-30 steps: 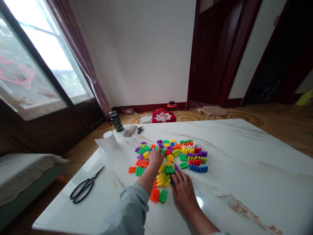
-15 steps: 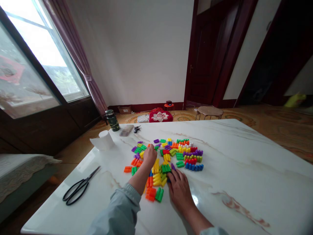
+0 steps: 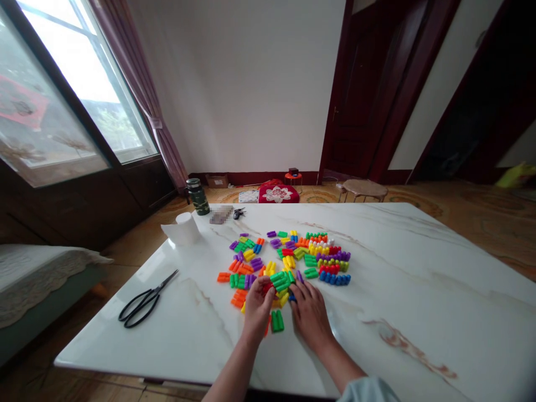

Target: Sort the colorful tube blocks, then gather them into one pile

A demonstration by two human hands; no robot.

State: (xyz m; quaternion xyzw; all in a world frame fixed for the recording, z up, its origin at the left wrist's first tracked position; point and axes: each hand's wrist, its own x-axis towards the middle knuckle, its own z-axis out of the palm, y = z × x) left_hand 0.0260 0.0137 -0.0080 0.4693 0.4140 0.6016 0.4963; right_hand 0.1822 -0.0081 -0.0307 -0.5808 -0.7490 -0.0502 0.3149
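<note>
Marble counter [image 3: 397, 268] holds, left to right, black scissors [image 3: 144, 300], then the curled left hand [image 3: 257, 315], pressed against a red block [image 3: 267, 288], gripping or not cannot be told, and the open right hand [image 3: 309, 315], just beside a green stack [image 3: 280, 281], both at the near edge of scattered plastic blocks [image 3: 288, 262].

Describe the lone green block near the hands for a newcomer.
On the white marble table, find the heap of colourful plastic blocks. Between the left hand and right hand, toward the table's front edge, lies one green ribbed block, the only green piece there.
</note>
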